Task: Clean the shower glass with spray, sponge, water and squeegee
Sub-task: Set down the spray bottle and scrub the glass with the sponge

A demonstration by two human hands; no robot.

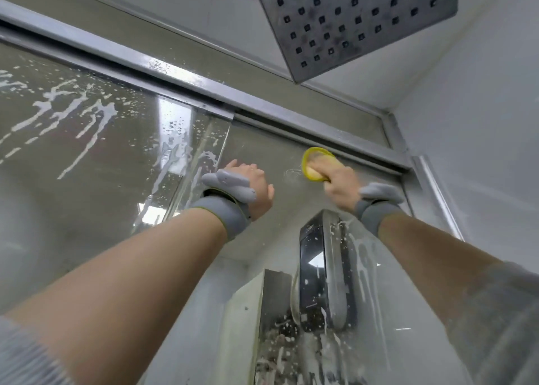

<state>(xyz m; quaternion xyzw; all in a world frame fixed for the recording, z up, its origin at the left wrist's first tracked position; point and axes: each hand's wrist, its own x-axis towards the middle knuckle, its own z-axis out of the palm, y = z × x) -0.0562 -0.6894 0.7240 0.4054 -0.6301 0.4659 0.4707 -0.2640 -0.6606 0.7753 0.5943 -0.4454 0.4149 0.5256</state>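
The shower glass [87,157] fills the view from below, streaked with white foam on the left panel. My right hand [339,184] grips a yellow sponge [313,158] and presses it against the upper part of the right glass panel [262,157], just under the metal top rail [180,75]. My left hand [252,184] lies flat on the same panel, fingers straight against the glass, a little left of the sponge. Both wrists wear grey bands. No spray bottle or squeegee is in view.
A square metal rain shower head [355,20] hangs overhead at the upper right. A grey and black box-shaped unit [326,271] shows through the glass below my right wrist, splashed with foam. The white wall [481,136] closes the right side.
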